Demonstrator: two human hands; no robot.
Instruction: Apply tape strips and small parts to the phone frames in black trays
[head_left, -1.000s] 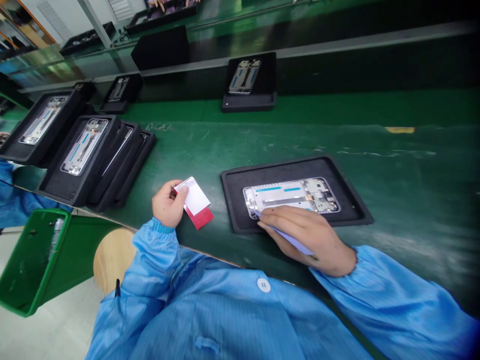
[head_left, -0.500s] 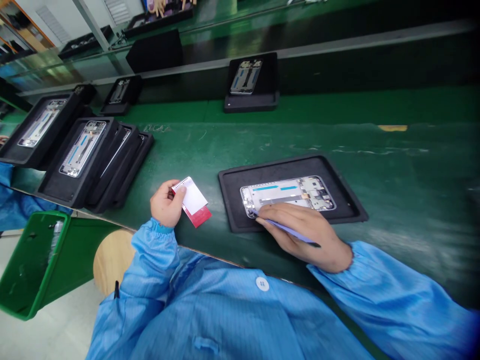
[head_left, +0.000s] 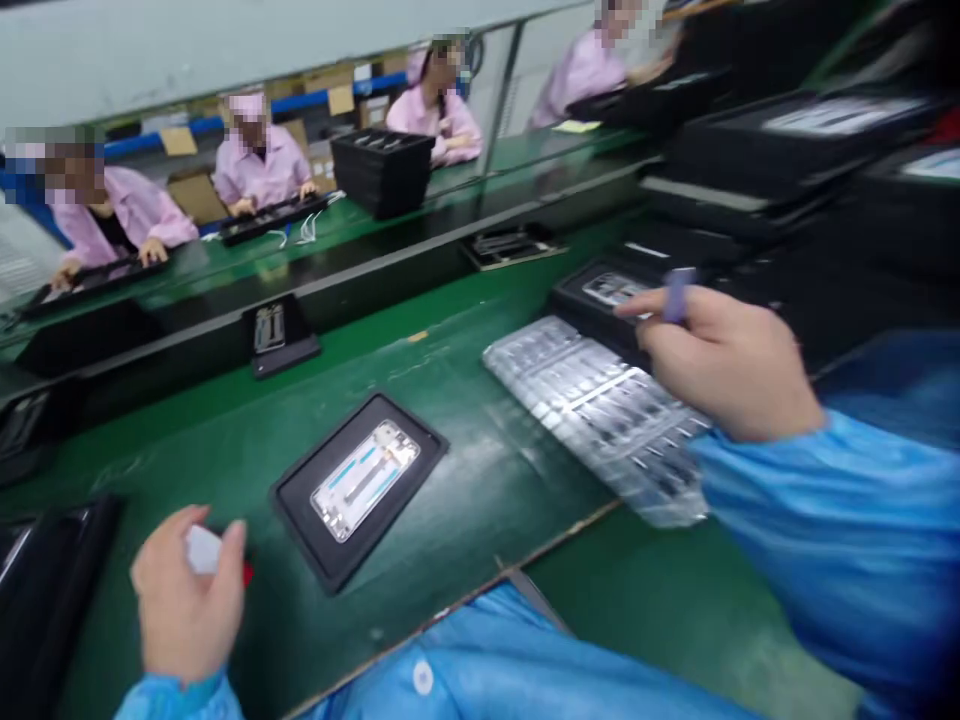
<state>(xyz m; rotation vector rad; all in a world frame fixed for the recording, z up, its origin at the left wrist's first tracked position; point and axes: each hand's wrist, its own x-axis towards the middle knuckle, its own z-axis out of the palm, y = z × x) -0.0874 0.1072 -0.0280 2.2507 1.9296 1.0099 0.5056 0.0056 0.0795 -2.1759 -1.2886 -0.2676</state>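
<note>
The open phone frame, a slim rectangle with silvery edges, a pale inner face and blue strips (head_left: 365, 482), lies in a black rectangular tray with a raised rim (head_left: 326, 562) on the dark green tabletop (head_left: 472, 500), between the two hands and apart from both. Its long axis runs slantwise from lower left to upper right in the head view, roughly in line with the tray's longer sides. The blue strips follow that same axis along the frame's upper-left side.

The left hand (head_left: 187, 605) is at lower left, wrist down and fingers up, curled around a small white pad (head_left: 204, 550) with the thumb closing on it from the right. A bit of red (head_left: 247, 574) shows beside the thumb.

The right hand (head_left: 739, 360) is raised at the right, back of the hand up, its forearm in a blue sleeve (head_left: 847, 520) coming in from the right edge. Thumb and forefinger pinch a flat lavender tool (head_left: 679, 295), whose visible end points up; its lower part is hidden. The forefinger reaches leftward in front of another black tray (head_left: 574, 302); whether it touches that tray I cannot tell.

Below the right hand lies a clear plastic tray with ribbed compartments (head_left: 667, 514), its long axis running from upper left to lower right. Any print on the white pad or lavender tool is too blurred to read.
</note>
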